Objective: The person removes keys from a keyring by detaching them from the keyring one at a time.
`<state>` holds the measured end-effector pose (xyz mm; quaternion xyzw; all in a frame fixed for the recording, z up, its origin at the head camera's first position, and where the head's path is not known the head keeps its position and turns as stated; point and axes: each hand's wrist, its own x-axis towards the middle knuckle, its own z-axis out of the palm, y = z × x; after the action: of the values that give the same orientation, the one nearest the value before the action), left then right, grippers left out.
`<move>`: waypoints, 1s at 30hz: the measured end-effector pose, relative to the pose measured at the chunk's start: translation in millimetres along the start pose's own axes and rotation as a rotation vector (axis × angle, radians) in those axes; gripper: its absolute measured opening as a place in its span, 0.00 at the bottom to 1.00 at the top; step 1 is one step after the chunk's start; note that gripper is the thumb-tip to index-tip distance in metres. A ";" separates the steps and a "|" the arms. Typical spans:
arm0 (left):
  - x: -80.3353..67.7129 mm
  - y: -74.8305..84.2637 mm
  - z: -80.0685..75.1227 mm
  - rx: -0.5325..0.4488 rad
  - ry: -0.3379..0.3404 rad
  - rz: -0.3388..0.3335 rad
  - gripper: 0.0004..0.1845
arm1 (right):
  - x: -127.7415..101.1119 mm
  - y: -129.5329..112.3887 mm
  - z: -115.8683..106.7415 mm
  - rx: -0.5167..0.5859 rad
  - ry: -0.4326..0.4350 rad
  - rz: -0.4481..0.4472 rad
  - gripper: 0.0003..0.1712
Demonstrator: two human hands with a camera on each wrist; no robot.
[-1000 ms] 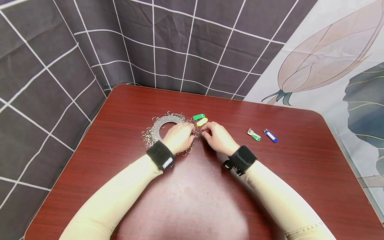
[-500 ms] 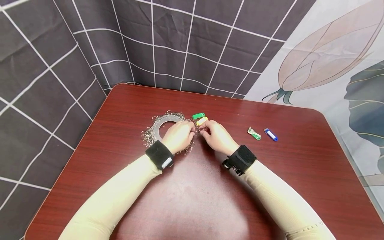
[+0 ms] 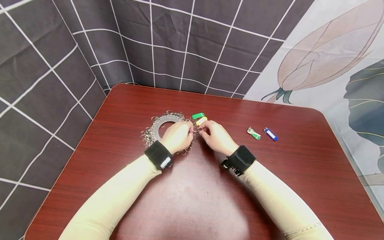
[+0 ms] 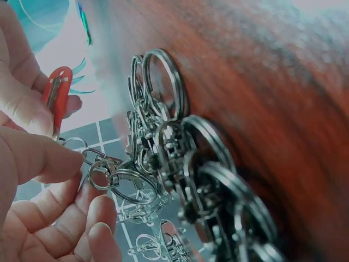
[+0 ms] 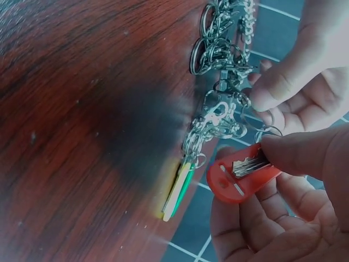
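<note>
On the table, a flat grey hoop [image 3: 156, 128] carries clasps and split rings all around it. My left hand [image 3: 179, 136] lies over its right side. Thumb and finger there pinch a small metal clasp [image 4: 106, 164] with a split ring on it. Just to the right, my right hand [image 3: 218, 137] pinches a red key tag [image 5: 235, 176] between thumb and fingers. A key [image 5: 251, 165] lies flat against this tag. The tag's thin wire ring [image 5: 270, 130] reaches toward the left fingertips. In the head view the fingers hide the red tag.
Beyond the hands, a green key tag [image 3: 198, 116] and a yellow key tag [image 3: 201, 121] lie beside the hoop. Farther right are a key with a green tag [image 3: 254, 133] and a blue key tag [image 3: 271, 134]. A gridded curtain [image 3: 174, 50] hangs behind the table [image 3: 192, 200].
My right hand has come slightly left, so the fingertips of both hands are closer together. My left hand stays at the hoop's right side.
</note>
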<state>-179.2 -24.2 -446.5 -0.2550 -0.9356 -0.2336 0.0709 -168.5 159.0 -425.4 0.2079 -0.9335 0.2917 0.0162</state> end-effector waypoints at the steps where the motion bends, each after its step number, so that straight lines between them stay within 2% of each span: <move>1: 0.0 -0.7 0.4 -0.015 0.006 -0.007 0.02 | 0.2 0.2 0.4 0.001 0.000 0.005 0.02; 8: 0.0 -4.8 0.9 -0.133 0.060 -0.036 0.04 | 2.3 3.1 5.6 0.079 -0.015 0.041 0.03; 14: 0.4 -8.0 0.5 -0.150 0.091 -0.024 0.05 | 4.5 5.7 10.2 0.159 -0.035 0.084 0.04; 23: -1.0 -11.4 -0.1 -0.172 0.066 -0.058 0.01 | 8.5 12.0 15.2 0.264 -0.024 0.082 0.08; 30: -1.7 -13.7 0.3 -0.134 0.042 -0.078 0.03 | 8.6 13.1 15.4 0.362 -0.072 0.103 0.05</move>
<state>-184.8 -35.3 -452.6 -0.2177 -0.9253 -0.3038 0.0641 -180.1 157.0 -443.9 0.1696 -0.8751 0.4478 -0.0696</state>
